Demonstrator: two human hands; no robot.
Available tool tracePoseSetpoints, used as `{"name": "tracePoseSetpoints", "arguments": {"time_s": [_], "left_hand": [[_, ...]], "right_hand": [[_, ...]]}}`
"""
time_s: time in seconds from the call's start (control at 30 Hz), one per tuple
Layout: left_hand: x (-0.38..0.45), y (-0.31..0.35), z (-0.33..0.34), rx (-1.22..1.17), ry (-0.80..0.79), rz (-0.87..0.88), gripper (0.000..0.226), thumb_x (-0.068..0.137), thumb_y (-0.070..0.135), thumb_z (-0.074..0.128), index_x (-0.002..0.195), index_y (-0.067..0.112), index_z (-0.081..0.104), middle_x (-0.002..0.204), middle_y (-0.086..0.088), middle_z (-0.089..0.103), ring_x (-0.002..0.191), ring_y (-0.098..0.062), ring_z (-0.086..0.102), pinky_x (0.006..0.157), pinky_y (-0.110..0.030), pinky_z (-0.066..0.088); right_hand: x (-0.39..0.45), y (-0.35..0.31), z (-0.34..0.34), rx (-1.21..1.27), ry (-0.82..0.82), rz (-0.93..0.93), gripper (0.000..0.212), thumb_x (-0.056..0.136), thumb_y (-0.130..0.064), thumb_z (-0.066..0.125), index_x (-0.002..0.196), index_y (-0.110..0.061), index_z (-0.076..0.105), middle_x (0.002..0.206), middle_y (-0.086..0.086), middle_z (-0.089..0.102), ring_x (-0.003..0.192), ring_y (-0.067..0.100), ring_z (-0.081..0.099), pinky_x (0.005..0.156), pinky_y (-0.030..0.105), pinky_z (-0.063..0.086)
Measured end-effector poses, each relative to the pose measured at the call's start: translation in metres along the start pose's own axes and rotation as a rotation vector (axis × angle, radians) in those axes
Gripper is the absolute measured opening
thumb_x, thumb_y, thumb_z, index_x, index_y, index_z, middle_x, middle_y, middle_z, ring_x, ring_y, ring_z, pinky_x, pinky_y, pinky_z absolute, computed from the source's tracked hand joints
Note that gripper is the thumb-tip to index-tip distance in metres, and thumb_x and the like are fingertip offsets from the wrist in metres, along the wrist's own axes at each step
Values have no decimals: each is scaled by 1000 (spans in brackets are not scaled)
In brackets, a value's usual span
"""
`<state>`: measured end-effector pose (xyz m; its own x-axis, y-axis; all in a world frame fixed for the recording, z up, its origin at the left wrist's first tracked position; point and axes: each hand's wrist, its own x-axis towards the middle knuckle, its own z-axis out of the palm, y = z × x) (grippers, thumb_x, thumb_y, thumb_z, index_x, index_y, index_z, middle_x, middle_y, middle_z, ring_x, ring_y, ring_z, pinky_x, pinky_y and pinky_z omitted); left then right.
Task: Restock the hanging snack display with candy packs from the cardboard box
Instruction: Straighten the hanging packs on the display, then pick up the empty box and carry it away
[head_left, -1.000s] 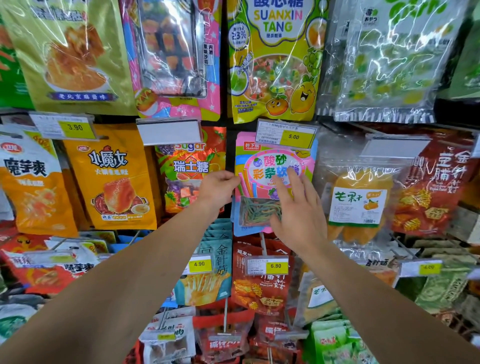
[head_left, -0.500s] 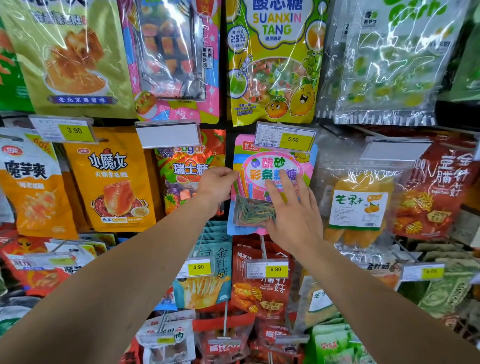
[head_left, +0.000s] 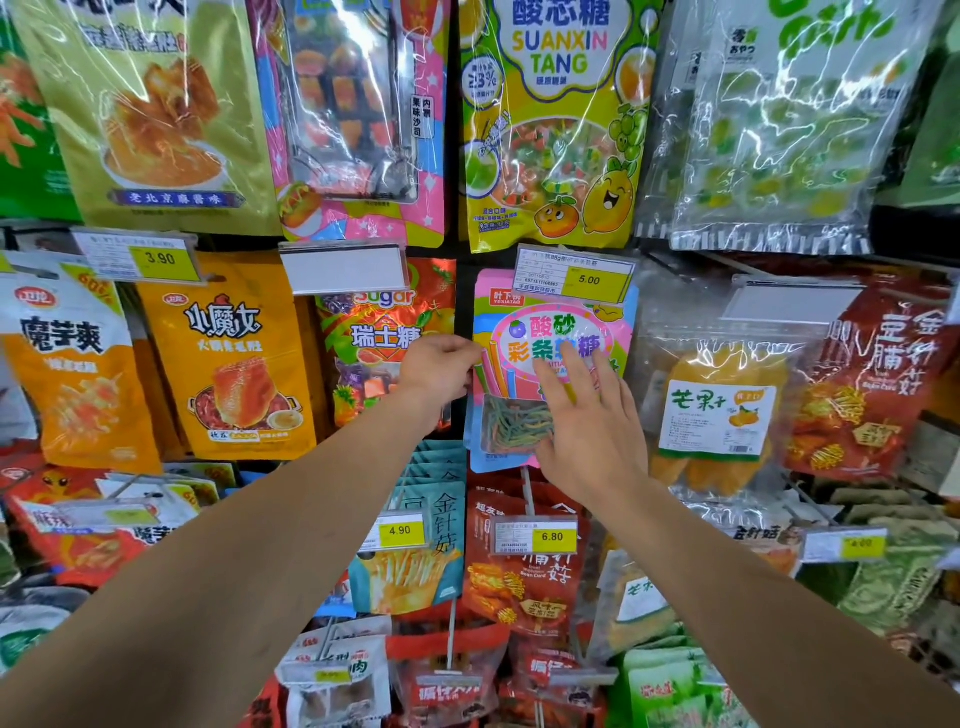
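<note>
A pink and blue candy pack (head_left: 524, 332) with a clear window of coloured strips hangs in the middle of the display, under a yellow 5.00 price tag (head_left: 574, 274). My left hand (head_left: 441, 369) grips the pack's left edge with curled fingers. My right hand (head_left: 587, 421) lies flat on the pack's front, fingers straight and spread, covering part of the window. The cardboard box is out of view.
Other snack packs hang all around: a Sugar pack (head_left: 384, 343) to the left, a clear mango pack (head_left: 717, 415) to the right, a yellow-green Suanxin Tang pack (head_left: 556, 119) above, red packs (head_left: 524, 571) with a 6.80 tag below.
Both hands stay on the candy pack. My right hand has slid slightly down and left over its front, and the pack has shifted a little with it.
</note>
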<state>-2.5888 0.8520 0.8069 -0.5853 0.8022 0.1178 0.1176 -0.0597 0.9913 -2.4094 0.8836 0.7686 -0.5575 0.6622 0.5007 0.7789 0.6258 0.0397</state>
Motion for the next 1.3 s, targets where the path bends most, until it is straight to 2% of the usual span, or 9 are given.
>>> {"name": "tracePoseSetpoints", "arguments": {"time_s": [0.37, 0.5, 0.6, 0.73, 0.8, 0.9, 1.03, 1.17, 1.3], "left_hand": [[-12, 4, -7, -9, -2, 6, 12, 95, 18, 61, 83, 18, 63, 86, -3, 69, 73, -13, 64, 68, -26, 52], [-20, 1, -16, 23, 5, 15, 14, 94, 18, 62, 80, 19, 64, 85, -1, 69, 74, -12, 64, 75, -33, 53], [-29, -6, -27, 80, 22, 23, 9, 89, 22, 67, 81, 19, 71, 88, -2, 71, 82, -19, 68, 77, -34, 55], [-41, -20, -45, 170, 24, 73, 18, 81, 31, 67, 68, 21, 73, 68, 1, 65, 73, -19, 62, 84, -50, 56], [-53, -22, -54, 204, 26, 77, 20, 87, 27, 65, 69, 21, 70, 78, -4, 66, 83, -21, 63, 88, -45, 55], [-68, -27, -69, 193, -5, 102, 14, 90, 23, 65, 87, 14, 75, 94, -8, 72, 93, -20, 66, 90, -33, 52], [-87, -41, -91, 229, -51, 138, 12, 90, 25, 67, 91, 16, 76, 89, 2, 70, 88, -12, 63, 83, -25, 48], [-113, -64, -122, 215, -110, 126, 5, 88, 20, 70, 84, 19, 73, 90, 1, 70, 95, -17, 65, 90, -29, 49], [-150, -96, -157, 154, -143, 103, 6, 87, 10, 71, 82, 13, 71, 79, 1, 67, 80, -11, 62, 83, -27, 47]], "right_hand": [[-6, -4, -6, 6, -28, -2, 84, 90, -40, 61, 156, -31, 9, 165, 2, 2, 151, 34, -1, 122, 47, 9], [-12, -12, -7, 8, -41, -7, 81, 90, -39, 58, 157, -28, 12, 164, 4, 7, 151, 36, 2, 122, 48, 12], [-19, -21, -7, 2, -83, -1, 80, 92, -40, 54, 157, -27, 10, 165, 3, 5, 151, 35, 0, 122, 47, 11], [-30, -38, -11, 10, -117, 15, 79, 92, -40, 52, 157, -27, 8, 165, 2, 4, 151, 32, -3, 123, 47, 8], [-36, -51, -13, 30, -134, 28, 78, 92, -40, 52, 157, -27, 10, 165, 2, 6, 152, 31, -2, 123, 46, 7], [-46, -70, -17, 38, -127, 38, 80, 89, -39, 55, 156, -25, 16, 164, 3, 13, 151, 32, 4, 123, 46, 10], [-63, -100, -26, 39, -155, 84, 82, 90, -41, 57, 157, -24, 13, 164, 2, 10, 151, 30, 4, 122, 46, 12], [-93, -139, -28, 23, -206, 126, 78, 93, -46, 53, 157, -23, 13, 164, 4, 11, 151, 30, 4, 122, 45, 13], [-132, -183, -23, 67, -301, 182, 78, 92, -46, 53, 156, -22, 14, 163, 3, 14, 151, 28, 6, 123, 42, 13]]}}
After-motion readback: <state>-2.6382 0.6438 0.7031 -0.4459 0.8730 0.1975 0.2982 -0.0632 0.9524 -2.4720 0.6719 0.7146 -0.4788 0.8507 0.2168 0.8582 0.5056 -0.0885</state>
